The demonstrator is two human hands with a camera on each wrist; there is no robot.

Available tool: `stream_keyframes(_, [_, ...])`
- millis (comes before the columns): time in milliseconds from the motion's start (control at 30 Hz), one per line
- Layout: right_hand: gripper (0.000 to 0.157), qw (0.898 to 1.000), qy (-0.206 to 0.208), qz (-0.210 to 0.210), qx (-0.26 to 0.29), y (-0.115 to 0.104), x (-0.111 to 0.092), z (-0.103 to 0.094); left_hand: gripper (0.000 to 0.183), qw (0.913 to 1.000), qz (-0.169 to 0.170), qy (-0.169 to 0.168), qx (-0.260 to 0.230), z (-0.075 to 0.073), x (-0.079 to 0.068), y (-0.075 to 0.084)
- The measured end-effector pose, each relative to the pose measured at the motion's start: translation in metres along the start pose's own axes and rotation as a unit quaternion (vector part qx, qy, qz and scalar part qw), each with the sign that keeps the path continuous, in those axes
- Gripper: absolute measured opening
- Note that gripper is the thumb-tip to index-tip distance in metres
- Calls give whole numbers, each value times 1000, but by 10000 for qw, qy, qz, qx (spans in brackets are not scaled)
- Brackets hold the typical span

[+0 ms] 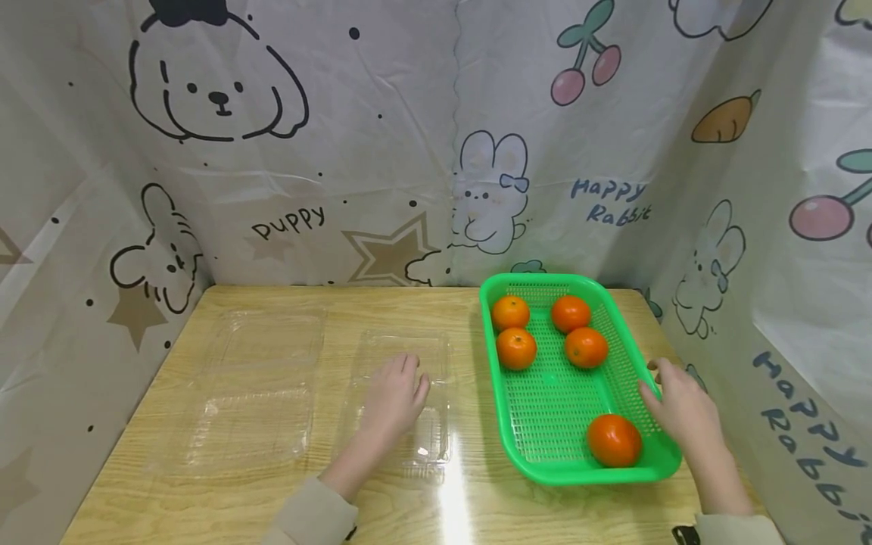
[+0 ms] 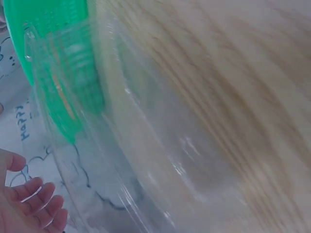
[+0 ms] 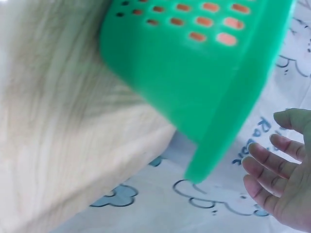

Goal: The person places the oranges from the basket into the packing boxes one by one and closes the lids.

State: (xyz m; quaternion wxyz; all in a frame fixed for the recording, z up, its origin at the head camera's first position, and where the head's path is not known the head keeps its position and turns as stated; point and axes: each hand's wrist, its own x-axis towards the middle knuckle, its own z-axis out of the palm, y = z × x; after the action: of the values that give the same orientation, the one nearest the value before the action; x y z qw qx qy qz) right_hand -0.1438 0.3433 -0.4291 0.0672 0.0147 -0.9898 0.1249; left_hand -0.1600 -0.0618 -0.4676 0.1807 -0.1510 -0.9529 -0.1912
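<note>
My left hand hovers above a small clear plastic clamshell box, its lid folded open on the table. The left wrist view shows the fingers loosely bent, apart from the clear box and holding nothing. My right hand is at the right rim of a green plastic basket. In the right wrist view its relaxed fingers stand apart from the basket. Inside the basket lie several oranges, two at the left and two near the middle. A larger orange-red fruit sits at the front right.
A larger clear plastic container, also opened out, lies on the left of the wooden table. A printed cloth hangs behind the table and along both sides, close to the basket's right side.
</note>
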Motion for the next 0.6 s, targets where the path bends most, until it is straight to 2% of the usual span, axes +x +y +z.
stream_keyframes(167, [34, 9993, 252, -285, 66, -13, 5, -5, 23, 9993, -9, 291, 228, -3, -12, -20])
stream_keyframes(300, [32, 9973, 447, -576, 80, -24, 12, -9, 22, 9993, 0, 314, 190, -3, -21, -36])
stream_keyframes(600, [36, 9934, 481, -1039, 20, -48, 33, -15, 23, 9985, 29, 473, 291, -4, -40, -61])
